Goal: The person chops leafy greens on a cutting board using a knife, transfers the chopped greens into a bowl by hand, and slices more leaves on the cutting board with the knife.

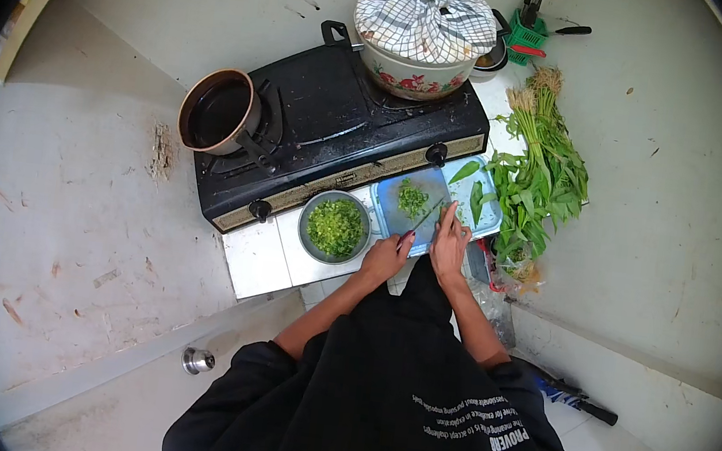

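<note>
My left hand (387,256) grips the dark red handle of a kitchen knife (427,216), its blade slanting up to the right over a blue cutting board (389,213). On the board's right side rests my right hand (448,243), index finger stretched out close to the blade tip. Whatever lies beneath its fingers is too small to make out. Finely chopped greens (412,200) form a small heap left of the blade. Beyond my right hand, a few whole leaves (476,202) lie on a light blue tray (489,221). A grey bowl (301,232) of chopped greens (335,226) stands left of the board.
Behind the board is a black gas stove (311,109), bearing a saucepan of dark liquid (219,112) and a cloth-topped flowered pot (418,78). Bundled leafy greens with roots (539,159) lie at right. A green basket (526,37) holds utensils. White tiles (257,260) form the counter.
</note>
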Motion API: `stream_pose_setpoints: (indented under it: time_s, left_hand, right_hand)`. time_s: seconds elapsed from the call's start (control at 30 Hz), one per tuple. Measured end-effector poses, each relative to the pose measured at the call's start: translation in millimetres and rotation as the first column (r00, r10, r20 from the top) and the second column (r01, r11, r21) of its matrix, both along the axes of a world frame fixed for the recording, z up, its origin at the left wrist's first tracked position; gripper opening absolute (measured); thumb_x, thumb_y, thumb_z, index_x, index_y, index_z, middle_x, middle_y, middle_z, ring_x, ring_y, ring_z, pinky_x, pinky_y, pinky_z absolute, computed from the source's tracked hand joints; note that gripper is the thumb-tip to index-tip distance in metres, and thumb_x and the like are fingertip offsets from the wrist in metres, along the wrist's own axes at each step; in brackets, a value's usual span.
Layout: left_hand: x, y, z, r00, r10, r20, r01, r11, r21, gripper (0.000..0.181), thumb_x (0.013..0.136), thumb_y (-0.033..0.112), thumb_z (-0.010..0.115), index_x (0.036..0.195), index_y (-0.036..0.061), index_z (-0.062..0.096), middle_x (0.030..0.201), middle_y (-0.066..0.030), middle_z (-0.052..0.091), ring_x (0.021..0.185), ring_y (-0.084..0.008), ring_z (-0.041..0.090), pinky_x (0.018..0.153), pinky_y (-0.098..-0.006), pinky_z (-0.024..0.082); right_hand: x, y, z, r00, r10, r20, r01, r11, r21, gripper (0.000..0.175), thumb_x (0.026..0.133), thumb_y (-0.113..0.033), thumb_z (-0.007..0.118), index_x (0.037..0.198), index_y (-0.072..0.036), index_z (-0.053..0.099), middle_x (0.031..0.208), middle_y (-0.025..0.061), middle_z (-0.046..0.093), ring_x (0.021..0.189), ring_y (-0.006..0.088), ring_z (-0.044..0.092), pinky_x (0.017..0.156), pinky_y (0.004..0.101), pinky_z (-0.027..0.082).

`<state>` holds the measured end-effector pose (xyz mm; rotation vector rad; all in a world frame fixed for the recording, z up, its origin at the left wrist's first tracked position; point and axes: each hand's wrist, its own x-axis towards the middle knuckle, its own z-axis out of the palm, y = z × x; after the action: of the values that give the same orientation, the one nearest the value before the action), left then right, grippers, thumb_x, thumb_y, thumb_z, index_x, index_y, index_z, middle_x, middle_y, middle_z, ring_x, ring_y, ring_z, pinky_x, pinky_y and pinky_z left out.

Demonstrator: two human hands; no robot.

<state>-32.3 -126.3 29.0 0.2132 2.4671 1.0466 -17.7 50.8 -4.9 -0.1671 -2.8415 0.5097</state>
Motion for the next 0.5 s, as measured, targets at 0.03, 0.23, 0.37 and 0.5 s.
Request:
stream_pose_setpoints:
  time_s: [0.03, 0.23, 0.37, 0.5]
  left_hand:
    - [0, 2, 1, 1.0, -0.004, -0.001, 0.004, 1.0, 0.001, 0.058, 0.102, 0.051, 0.045, 0.1, -0.003, 0.065, 0.088, -0.0332, 0.068, 0.087, -0.0521, 0.066, 0.08, -0.057, 0.052]
    - [-1, 6, 0, 0.999, -0.041, 0.02, 0.041, 0.999, 0.001, 0.058, 0.102, 0.05, 0.045, 0.098, -0.004, 0.065, 0.085, -0.0316, 0.068, 0.086, -0.0504, 0.067, 0.078, -0.0551, 0.052]
    - [-2, 8, 0, 0.998, -0.048, 0.036, 0.049, 0.999, -0.023, 0.058, 0.102, 0.05, 0.044, 0.1, -0.0034, 0.066, 0.087, -0.0322, 0.068, 0.087, -0.0507, 0.066, 0.08, -0.0558, 0.052]
    - [-1, 9, 4, 0.998, -0.031, 0.061, 0.033, 0.999, -0.035, 0.06, 0.103, 0.051, 0.043, 0.1, -0.0045, 0.066, 0.086, -0.0328, 0.068, 0.089, -0.0509, 0.066, 0.082, -0.0559, 0.052]
  right_hand:
    - [0, 0, 0, 1.0, -0.004, -0.001, 0.004, 1.0, 0.001, 0.077, 0.096, -0.004, 0.057, 0.157, 0.007, 0.01, 0.132, 0.0163, 0.061, 0.119, 0.0317, 0.056, 0.1, 0.0507, 0.035]
    - [2, 0, 3, 1.0, 0.007, 0.004, -0.007, 0.998, -0.057, 0.083, 0.096, -0.004, 0.057, 0.157, 0.007, 0.002, 0.135, 0.015, 0.06, 0.121, 0.0315, 0.055, 0.1, 0.052, 0.033]
    - [1, 6, -5, 1.0, -0.013, -0.024, 0.012, 0.999, -0.038, 0.074, 0.097, -0.006, 0.056, 0.156, 0.004, 0.013, 0.13, 0.0127, 0.064, 0.117, 0.0298, 0.057, 0.098, 0.0511, 0.034]
    - [-9, 12, 6, 0.985, -0.17, -0.027, 0.163, 0.971, -0.172, 0.042, 0.096, -0.012, 0.06, 0.138, -0.008, 0.056, 0.11, 0.0072, 0.07, 0.103, 0.0285, 0.062, 0.093, 0.048, 0.037]
